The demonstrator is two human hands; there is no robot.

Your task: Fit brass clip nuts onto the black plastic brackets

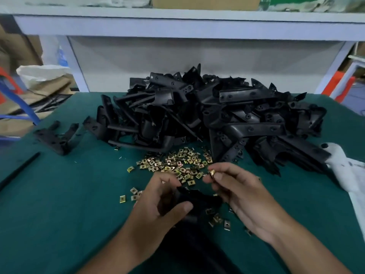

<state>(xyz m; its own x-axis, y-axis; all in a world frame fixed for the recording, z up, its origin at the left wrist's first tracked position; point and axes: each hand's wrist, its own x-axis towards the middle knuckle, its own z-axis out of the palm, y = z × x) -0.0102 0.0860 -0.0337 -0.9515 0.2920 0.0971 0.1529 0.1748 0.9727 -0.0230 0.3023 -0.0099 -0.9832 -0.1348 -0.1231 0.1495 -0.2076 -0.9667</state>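
Observation:
My left hand [158,202] grips a black plastic bracket [199,200] low in the middle of the view, fingers and thumb curled round it. Just right of it and slightly higher, my right hand [237,192] pinches one brass clip nut [212,172] between thumb and fingertips, a short way above the bracket's far end. Several loose brass clip nuts [173,163] lie scattered on the green mat beyond and around both hands. Behind them rises a big heap of black brackets [217,115].
The green mat [69,194] covers the table. A lone bracket [57,138] lies at the left, with a thin black rod [19,169] near the left edge. White cloth [347,171] lies at the right. White shelf frame and cardboard boxes stand behind.

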